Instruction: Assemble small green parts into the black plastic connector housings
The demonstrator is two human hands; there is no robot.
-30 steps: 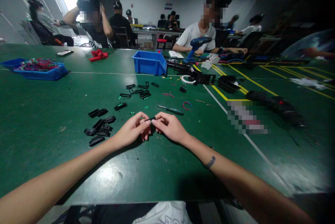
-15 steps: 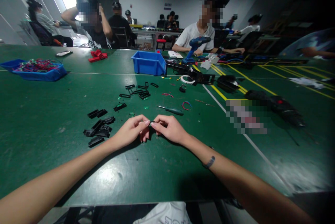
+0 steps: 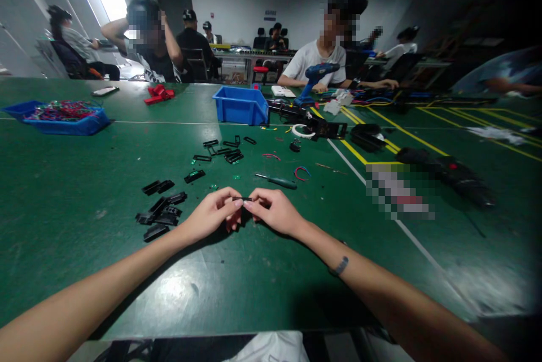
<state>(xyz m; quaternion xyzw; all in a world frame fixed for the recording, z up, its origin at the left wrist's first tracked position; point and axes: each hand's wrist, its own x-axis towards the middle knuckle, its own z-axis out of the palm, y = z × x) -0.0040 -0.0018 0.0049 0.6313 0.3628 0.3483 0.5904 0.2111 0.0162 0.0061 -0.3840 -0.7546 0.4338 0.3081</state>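
Note:
Between my two hands is a small black plastic piece (image 3: 242, 199), mostly covered by the fingers. My left hand (image 3: 220, 209) pinches its left end with thumb and forefinger. My right hand (image 3: 271, 209) is closed on the other end in a similar pinch. Just beyond the hands lies a screwdriver (image 3: 277, 181) with a dark green handle. To the left of my left hand rests a loose pile of black plastic housings (image 3: 163, 209). Farther off are several thin black frames (image 3: 224, 150), and one black housing (image 3: 195, 175) carries a small green part.
A blue bin (image 3: 241, 107) stands ahead, and a blue tray (image 3: 91, 123) of coloured wires sits far left. A blue power drill (image 3: 315, 79) is near a co-worker in a white shirt (image 3: 313, 62). Black tool-like items (image 3: 449, 173) lie right on the green table (image 3: 190, 294).
The black piece shows more plainly between my fingertips, as a thin dark strip. Both hands keep nearly the same place and grip; the whole view has shifted slightly.

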